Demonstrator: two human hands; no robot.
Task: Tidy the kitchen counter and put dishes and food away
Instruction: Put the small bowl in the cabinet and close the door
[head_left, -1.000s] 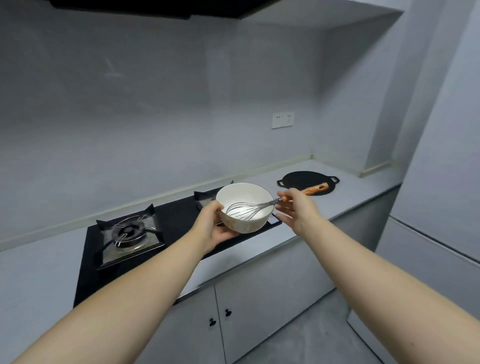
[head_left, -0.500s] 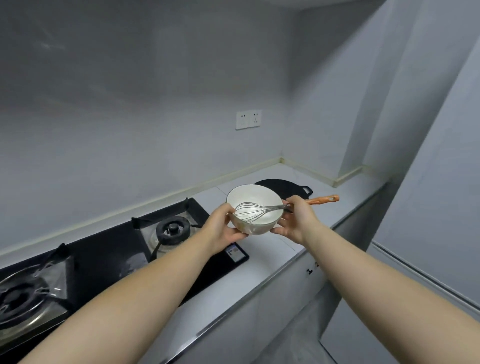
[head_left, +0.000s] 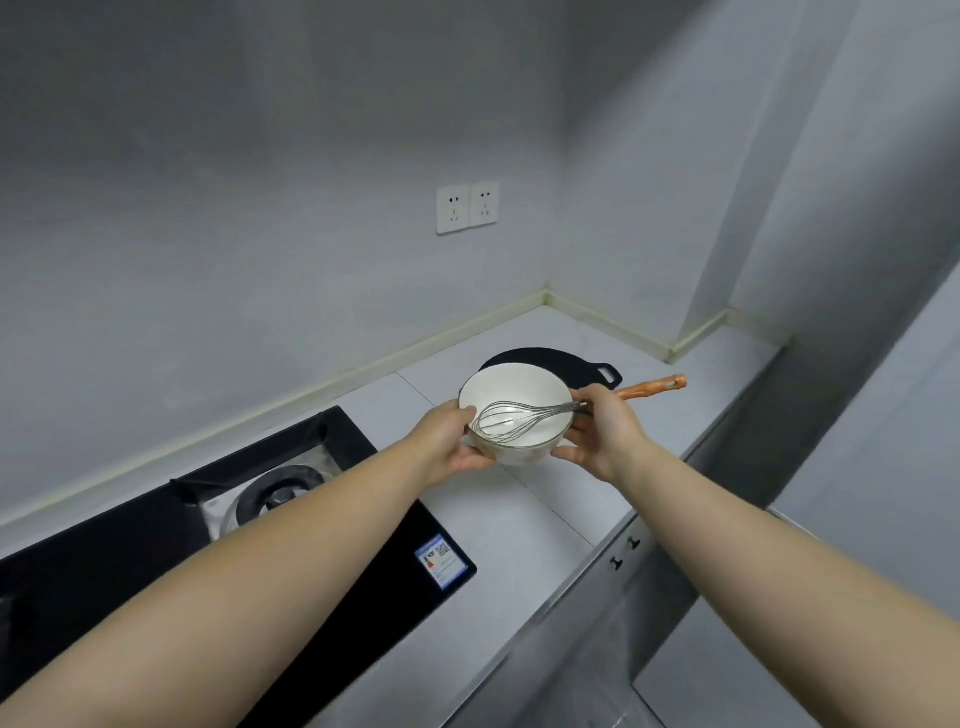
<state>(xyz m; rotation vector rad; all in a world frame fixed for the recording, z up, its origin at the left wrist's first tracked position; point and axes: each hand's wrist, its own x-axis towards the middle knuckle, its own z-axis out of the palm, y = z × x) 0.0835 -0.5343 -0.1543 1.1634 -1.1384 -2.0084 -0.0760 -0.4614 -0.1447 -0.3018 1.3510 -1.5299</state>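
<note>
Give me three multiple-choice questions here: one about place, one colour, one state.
1. Where is the head of the metal wire whisk? A in the round white ceramic bowl; B on the hob; C on the floor.
2. The whisk's wooden handle is: A blue; B orange; C green.
3. The bowl is: A upside down; B lidded; C held between the left hand and right hand.
Key: 1 A, the loops sit inside the bowl; 2 B, orange wood juts past the right hand; 3 C, a hand grips each side.
</note>
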